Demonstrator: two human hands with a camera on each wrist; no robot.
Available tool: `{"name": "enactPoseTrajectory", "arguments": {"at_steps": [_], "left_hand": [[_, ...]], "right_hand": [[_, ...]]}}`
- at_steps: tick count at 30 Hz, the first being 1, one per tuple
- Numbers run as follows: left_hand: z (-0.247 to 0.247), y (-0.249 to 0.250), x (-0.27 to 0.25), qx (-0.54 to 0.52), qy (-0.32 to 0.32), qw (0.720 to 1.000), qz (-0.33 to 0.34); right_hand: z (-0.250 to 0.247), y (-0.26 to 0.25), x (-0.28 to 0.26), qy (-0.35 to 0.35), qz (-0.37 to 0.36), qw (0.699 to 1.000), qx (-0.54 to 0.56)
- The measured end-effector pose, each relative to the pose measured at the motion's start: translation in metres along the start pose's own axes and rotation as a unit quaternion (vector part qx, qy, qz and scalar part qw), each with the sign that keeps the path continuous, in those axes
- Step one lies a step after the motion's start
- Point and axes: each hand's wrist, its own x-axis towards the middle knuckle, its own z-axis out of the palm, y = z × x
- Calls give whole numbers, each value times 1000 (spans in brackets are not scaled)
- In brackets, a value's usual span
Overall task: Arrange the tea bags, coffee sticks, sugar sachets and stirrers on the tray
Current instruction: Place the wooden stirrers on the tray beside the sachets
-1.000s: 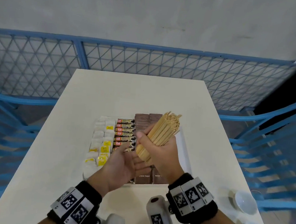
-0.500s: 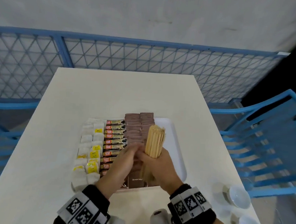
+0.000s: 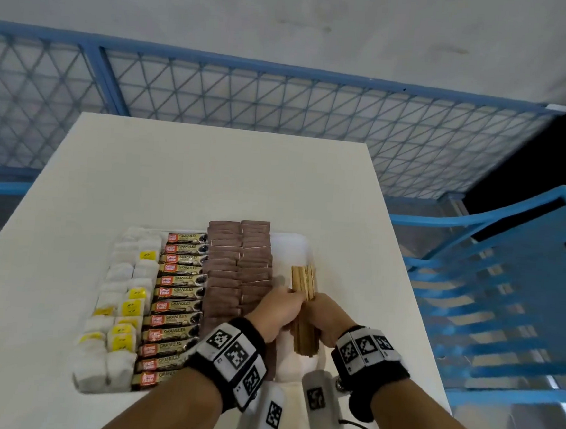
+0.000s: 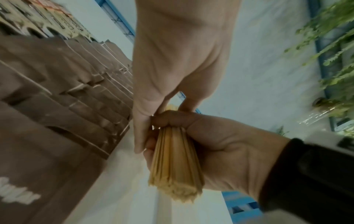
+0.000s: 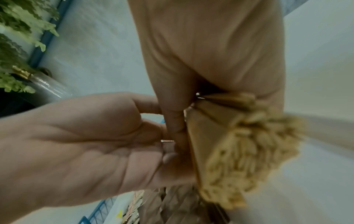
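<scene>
Fingers: both hands have their fingers wrapped round one bundle of wooden stirrers [image 3: 304,308], clamped on it from either side.
Left hand [image 3: 276,309]: grips the bundle's left side near its middle; in the left wrist view the fingers [image 4: 140,133] lie along the sticks and touch the other hand's knuckles.
Right hand [image 3: 329,318]: grips the right side of the same bundle, thumb across the top in the left wrist view.
Stirrers: held lengthwise, pointing away from the person, low over the right-hand part of the tray [image 3: 292,248]; whether the bundle touches the tray cannot be told. The near ends are uneven in the right wrist view.
Sugar sachets [image 3: 237,271]: brown, in two overlapping columns just left of the stirrers.
Coffee sticks [image 3: 176,304]: one column of gold-and-black packets, left of the sugar sachets.
Tea bags [image 3: 119,306]: white with yellow tags, in two columns at the tray's left edge.
Table [image 3: 210,175]: white, carrying the tray near the person's edge.
Surroundings: blue mesh fence [image 3: 282,113] behind the table, blue slatted chair [image 3: 503,303] to the right.
</scene>
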Motion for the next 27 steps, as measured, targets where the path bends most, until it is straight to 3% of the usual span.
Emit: {"name": "enactPoseTrajectory", "arguments": {"at_steps": [7, 10, 16, 23, 27], "left_hand": [[4, 3, 21, 99, 67, 992, 34], [3, 3, 22, 167, 77, 982, 46], [3, 7, 17, 257, 91, 961, 48], [3, 6, 9, 286, 92, 952, 60], [4, 5, 3, 320, 82, 940, 89]], "right_hand": [[-6, -5, 21, 25, -7, 988, -149], [-5, -9, 23, 34, 23, 972, -231], [-7, -16, 17, 13, -1, 919, -393], [-13, -17, 5, 24, -35, 920, -390], [-16, -12, 5, 44, -46, 905, -420]]}}
